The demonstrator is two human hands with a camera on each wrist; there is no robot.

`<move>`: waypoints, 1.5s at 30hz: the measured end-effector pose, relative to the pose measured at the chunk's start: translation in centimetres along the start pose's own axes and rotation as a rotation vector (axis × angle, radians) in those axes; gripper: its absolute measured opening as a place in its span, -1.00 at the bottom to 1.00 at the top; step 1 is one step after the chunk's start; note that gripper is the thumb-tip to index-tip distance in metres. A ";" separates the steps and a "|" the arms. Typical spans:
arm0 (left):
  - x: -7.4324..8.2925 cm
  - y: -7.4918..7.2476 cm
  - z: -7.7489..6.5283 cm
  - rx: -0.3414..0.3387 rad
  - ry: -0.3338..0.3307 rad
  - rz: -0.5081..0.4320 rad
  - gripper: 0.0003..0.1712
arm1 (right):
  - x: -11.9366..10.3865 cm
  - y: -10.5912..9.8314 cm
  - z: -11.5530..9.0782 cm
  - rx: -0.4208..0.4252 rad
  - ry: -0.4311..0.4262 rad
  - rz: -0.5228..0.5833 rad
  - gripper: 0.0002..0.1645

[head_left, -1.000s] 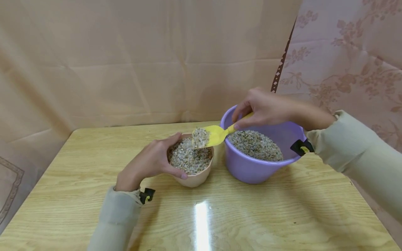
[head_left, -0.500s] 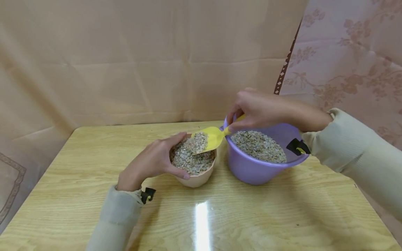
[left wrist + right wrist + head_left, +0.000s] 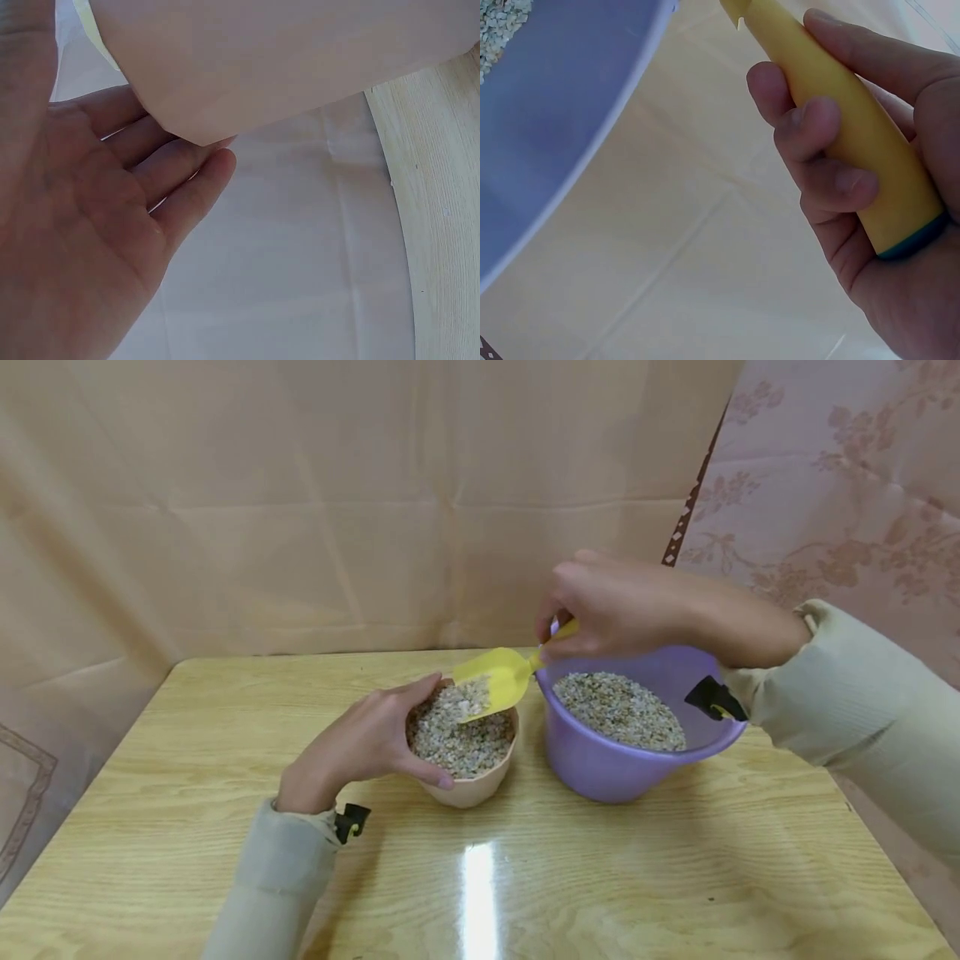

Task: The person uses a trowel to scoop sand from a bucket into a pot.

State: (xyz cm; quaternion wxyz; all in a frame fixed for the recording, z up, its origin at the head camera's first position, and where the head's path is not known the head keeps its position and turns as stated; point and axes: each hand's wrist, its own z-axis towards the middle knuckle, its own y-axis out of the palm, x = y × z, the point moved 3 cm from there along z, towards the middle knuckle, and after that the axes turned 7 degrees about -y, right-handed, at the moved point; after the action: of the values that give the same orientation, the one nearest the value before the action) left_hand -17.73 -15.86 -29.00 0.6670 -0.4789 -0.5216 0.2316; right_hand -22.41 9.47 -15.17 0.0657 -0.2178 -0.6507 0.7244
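My right hand (image 3: 600,606) grips the handle of a yellow scoop (image 3: 510,679); in the right wrist view the fingers curl round the thick yellow handle (image 3: 847,120). The scoop's blade tilts down to the left over a peach-coloured pot (image 3: 468,792), with pale gravel (image 3: 468,697) at its lower edge. Gravel (image 3: 457,747) fills the pot close to its rim. My left hand (image 3: 371,731) holds the pot from its left side, thumb along the near rim and fingers round the far side. In the left wrist view those fingers (image 3: 187,199) curl against the pot wall (image 3: 262,67).
A purple basin (image 3: 600,768) with more gravel (image 3: 618,710) stands just right of the pot, under my right forearm. Both stand on a wooden table (image 3: 187,827). Beige cloth (image 3: 337,510) hangs behind the table's back edge, and a floral cloth (image 3: 825,510) at the right.
The scoop has tipped further over the pot, and less gravel lies on its blade. My right hand has moved slightly left and up. My left hand keeps its hold on the pot.
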 end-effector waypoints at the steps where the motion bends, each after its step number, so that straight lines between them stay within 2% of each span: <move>1: 0.0 -0.1 0.0 -0.002 -0.001 -0.001 0.50 | -0.1 -0.1 0.1 -0.002 -0.001 -0.013 -0.94; 22: 0.2 -0.3 0.1 0.002 0.004 0.006 0.47 | -1.5 -1.9 0.0 0.027 0.044 -0.093 -0.90; 25: 0.3 -0.3 0.0 0.006 0.010 0.013 0.49 | -1.4 -1.6 0.1 0.031 0.033 -0.093 -0.92; 30: 0.4 -0.3 0.0 0.006 0.019 0.015 0.51 | -1.1 -0.4 0.2 0.034 -0.037 -0.060 -0.96; 37: 0.3 -0.3 0.1 -0.002 0.011 0.014 0.50 | -0.9 1.4 0.4 -0.044 -0.014 0.028 -0.91; 40: 0.3 -0.3 0.1 -0.003 0.009 0.002 0.49 | -0.9 1.9 0.4 -0.074 -0.031 0.072 -0.86; 45: 0.2 -0.2 0.1 0.009 0.017 -0.012 0.44 | -1.1 2.3 0.3 -0.114 -0.029 0.092 -0.78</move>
State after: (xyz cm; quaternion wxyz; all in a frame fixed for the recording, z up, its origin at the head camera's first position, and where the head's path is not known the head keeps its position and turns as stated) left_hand -17.77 -15.76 -28.69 0.6749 -0.4749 -0.5177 0.2259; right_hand -21.11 8.49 -17.10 0.0104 -0.2401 -0.6814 0.6914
